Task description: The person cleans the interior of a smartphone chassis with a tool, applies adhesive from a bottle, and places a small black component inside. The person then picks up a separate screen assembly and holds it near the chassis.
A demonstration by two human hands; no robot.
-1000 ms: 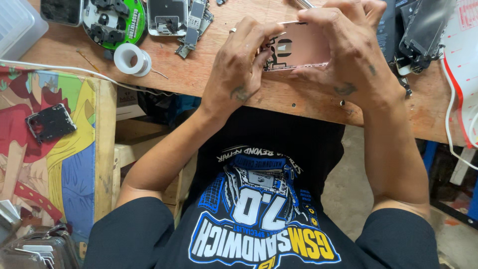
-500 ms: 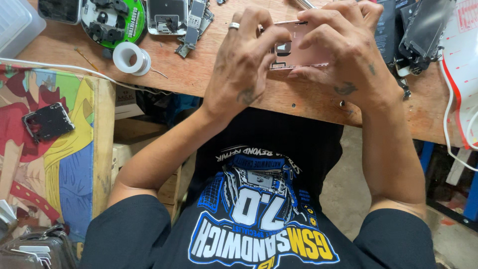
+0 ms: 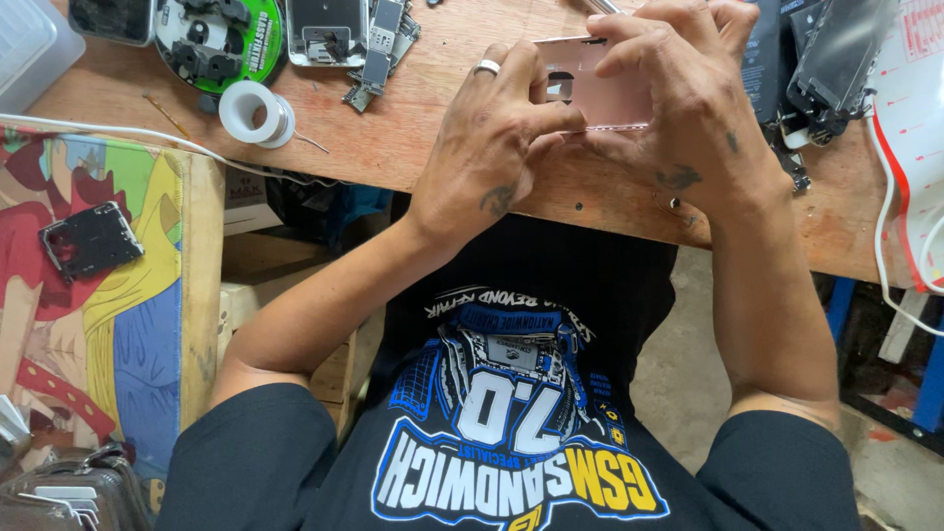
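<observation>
On the wooden table (image 3: 393,147), a phone housing (image 3: 600,93) sits between both hands. A solder spool (image 3: 254,111) lies at nine o'clock, circuit boards (image 3: 369,44) at ten o'clock.

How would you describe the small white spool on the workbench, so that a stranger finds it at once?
Start at the wooden workbench and look beside the left hand, on the side away from the pink phone housing. Just below the round green-rimmed tool holder lies the white spool. Unlike the grey circuit boards nearby, it is a ring with a thin wire end sticking out.
</observation>
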